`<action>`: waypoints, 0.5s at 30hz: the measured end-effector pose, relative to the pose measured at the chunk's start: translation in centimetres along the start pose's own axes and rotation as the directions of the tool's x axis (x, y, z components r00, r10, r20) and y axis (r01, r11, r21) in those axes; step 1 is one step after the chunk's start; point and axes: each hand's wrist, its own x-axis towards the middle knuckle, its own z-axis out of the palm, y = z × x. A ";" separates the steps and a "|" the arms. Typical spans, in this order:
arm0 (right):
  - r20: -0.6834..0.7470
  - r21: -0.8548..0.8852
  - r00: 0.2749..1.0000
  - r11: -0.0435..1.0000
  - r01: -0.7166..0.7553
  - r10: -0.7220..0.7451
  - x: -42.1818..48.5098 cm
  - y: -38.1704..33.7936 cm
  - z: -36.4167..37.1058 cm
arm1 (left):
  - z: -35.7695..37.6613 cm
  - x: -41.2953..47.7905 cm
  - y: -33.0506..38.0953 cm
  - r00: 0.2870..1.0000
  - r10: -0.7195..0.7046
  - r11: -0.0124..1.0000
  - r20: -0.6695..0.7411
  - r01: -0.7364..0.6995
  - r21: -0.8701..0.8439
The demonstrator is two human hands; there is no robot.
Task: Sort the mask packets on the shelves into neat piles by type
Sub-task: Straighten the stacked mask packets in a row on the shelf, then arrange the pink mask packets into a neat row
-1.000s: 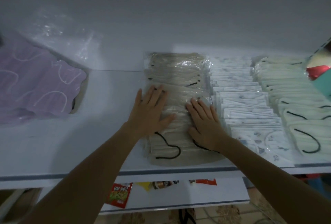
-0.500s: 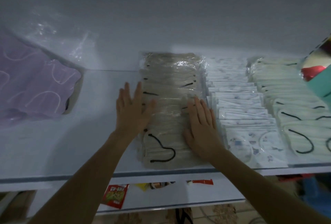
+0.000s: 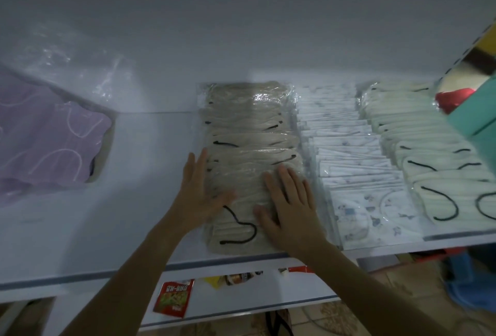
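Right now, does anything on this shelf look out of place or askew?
Yes. The purple mask packets at far left lie tilted, apart from the rest, with a crumpled clear bag behind them. The beige row, white printed row and cream row look straight.

Overlapping rows of clear-wrapped mask packets lie flat on a white shelf [image 3: 150,174]: purple packets [image 3: 48,131] far left, well apart from beige packets [image 3: 247,126] with black loops, white printed packets [image 3: 349,147] and cream packets [image 3: 418,134], side by side.
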 end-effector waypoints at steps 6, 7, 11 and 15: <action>-0.040 -0.045 0.998 0.998 -0.041 0.040 0.4 -0.2 -0.2 | 0.2 -0.2 0.3 0.999 -0.010 1.000 -0.041 0.011 0.010; -0.034 -0.057 0.998 0.997 -0.048 0.046 0.6 -0.2 -0.4 | 0.0 -0.2 0.4 1.000 -0.014 0.999 -0.023 0.015 0.037; 0.003 -0.014 0.999 0.999 -0.045 0.045 1.4 -0.7 -1.8 | -1.1 -0.4 0.7 1.000 -0.021 0.997 -0.004 0.021 0.070; 0.095 0.065 0.995 0.998 -0.019 0.013 4.2 -3.2 -3.8 | -4.1 -0.6 0.0 0.989 0.049 0.974 -0.140 -0.016 0.225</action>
